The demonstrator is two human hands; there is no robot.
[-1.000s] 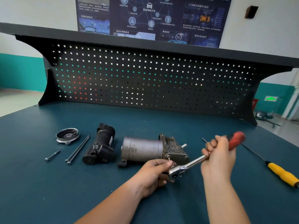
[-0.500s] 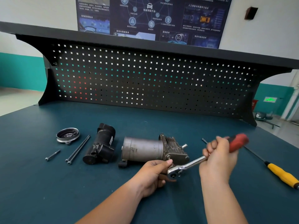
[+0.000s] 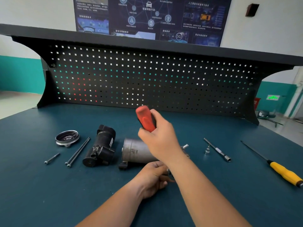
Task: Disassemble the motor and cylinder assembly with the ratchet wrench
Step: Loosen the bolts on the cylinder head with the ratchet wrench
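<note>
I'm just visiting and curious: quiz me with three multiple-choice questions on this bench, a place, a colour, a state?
1. Where does the screwdriver lie? A left of the cap; B far right; C on the shelf.
2. What colour is the wrench handle? A red; B blue; C green.
3. What is the right hand doing? A lying flat; B gripping the handle; C holding a bolt.
B: it lies by the bench's right edge. A: red shows above the hand. B: it is curled round the handle.
</note>
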